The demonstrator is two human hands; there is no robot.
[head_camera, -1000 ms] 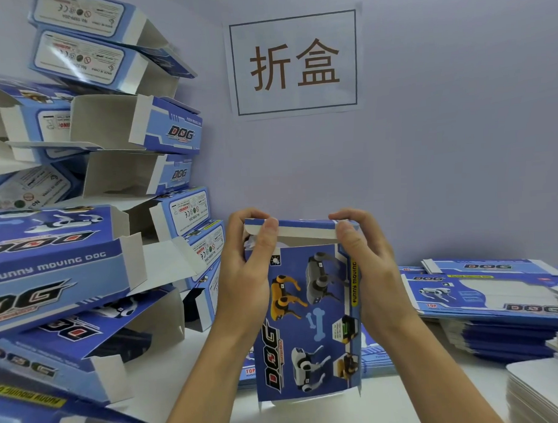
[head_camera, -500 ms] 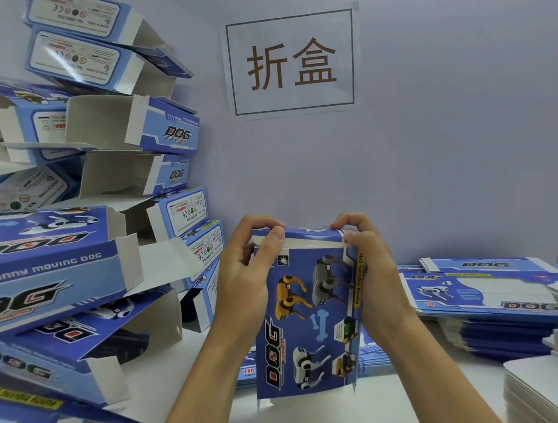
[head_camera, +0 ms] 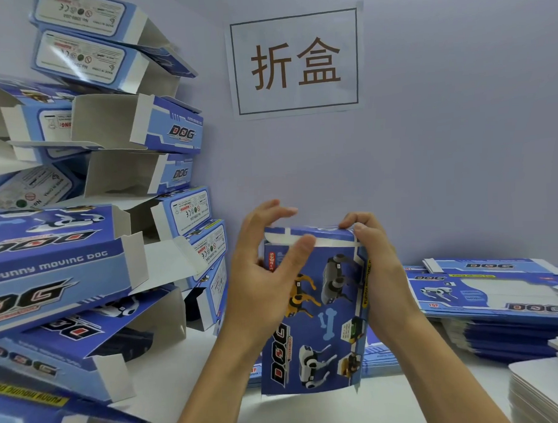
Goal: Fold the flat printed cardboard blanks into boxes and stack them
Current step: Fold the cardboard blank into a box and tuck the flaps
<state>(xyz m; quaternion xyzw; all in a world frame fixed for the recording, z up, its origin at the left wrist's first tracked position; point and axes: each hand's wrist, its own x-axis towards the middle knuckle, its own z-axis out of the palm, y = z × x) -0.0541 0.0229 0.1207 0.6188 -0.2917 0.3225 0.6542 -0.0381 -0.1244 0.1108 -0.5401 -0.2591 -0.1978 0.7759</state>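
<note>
Head view shows a blue printed box [head_camera: 319, 308] held upright over the white bench [head_camera: 389, 407]. Left hand [head_camera: 261, 288] holds its left side, thumb across the top flap; right hand [head_camera: 379, 271] grips the right edge, fingers curled over the top. Folded boxes [head_camera: 90, 192] pile at left, flat blanks [head_camera: 495, 295] at right.

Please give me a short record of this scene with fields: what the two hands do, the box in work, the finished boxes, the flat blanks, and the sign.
left hand: thumb on the top flap, fingers arched over it
right hand: grips the top right corner
box in work: upright, top flap nearly closed
finished boxes: leaning pile at left, ends open
flat blanks: stacked at right
sign: paper on wall
</note>
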